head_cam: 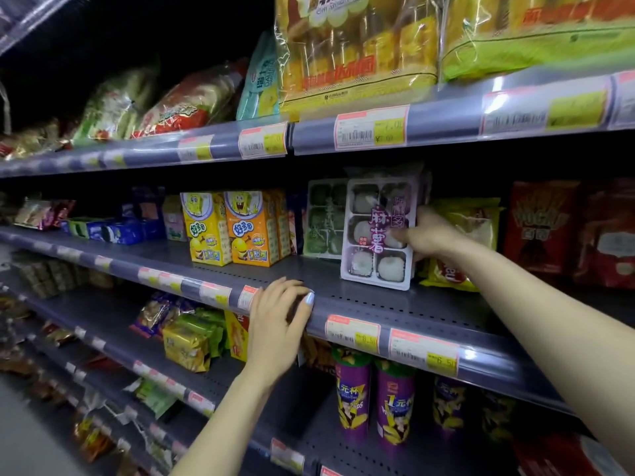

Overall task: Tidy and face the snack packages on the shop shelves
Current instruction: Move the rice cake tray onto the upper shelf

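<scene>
A white tray pack of mochi with purple lettering [376, 235] stands upright on the middle shelf [395, 300]. My right hand [429, 233] grips its right edge, thumb on the front and fingers behind. A green mochi pack [323, 219] stands just behind it to the left. My left hand [278, 321] rests on the front rail of the same shelf, fingers curled over the edge and holding nothing. Two yellow and orange cartoon snack boxes [233, 228] stand further left.
A yellow bag [470, 221] and red stick-snack boxes [543, 225] are right of the mochi. Big bread bags [357, 49] fill the top shelf. Purple chip cups [374, 396] and green packs [192, 341] sit on the shelf below. Blue cookie packs [117, 231] lie far left.
</scene>
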